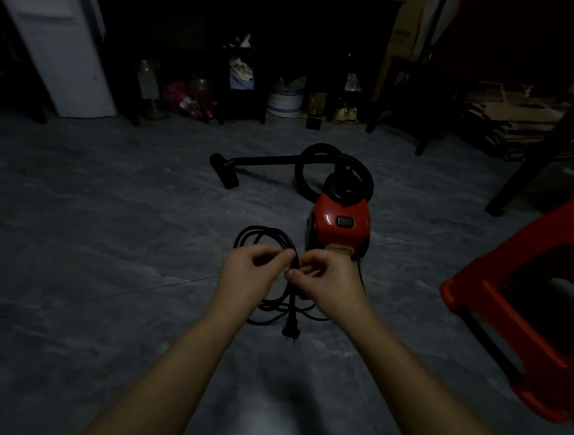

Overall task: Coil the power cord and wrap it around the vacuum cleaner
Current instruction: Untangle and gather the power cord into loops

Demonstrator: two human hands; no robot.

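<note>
In the dim room the coiling step is in hand: the black power cord (264, 235) is gathered into several loose loops that rise above the two hands and hang below them, in the middle of the scene just near of the vacuum cleaner (342, 222). The left hand (249, 277) has its fingers curled round the bunched loops where they cross. The right hand (329, 283) sits touching or almost touching it on the right, pinching the same bundle between thumb and curled fingers. Both grips are narrow and closed on the cord. The plug (289, 331) dangles free below the hands, above the grey tiled floor (105, 237), so the loose end seems nearly taken up. A dark strand runs from the near end of the red canister toward the right wrist, which I take to be the cord's fixed end, though the light is too poor to be sure. The canister stands on the floor just far and right of the hands, with its black hose (304, 157) curling over its far end and the floor nozzle (226, 172) lying out to the left. A red plastic stool (526, 304) stands well apart at the right. The wrapping has not begun. The next move likely calls for keeping the loops pinched together so they do not spring apart, carrying the bundle to the canister and winding it round the body, with the plug tucked in so it does not trail.
</note>
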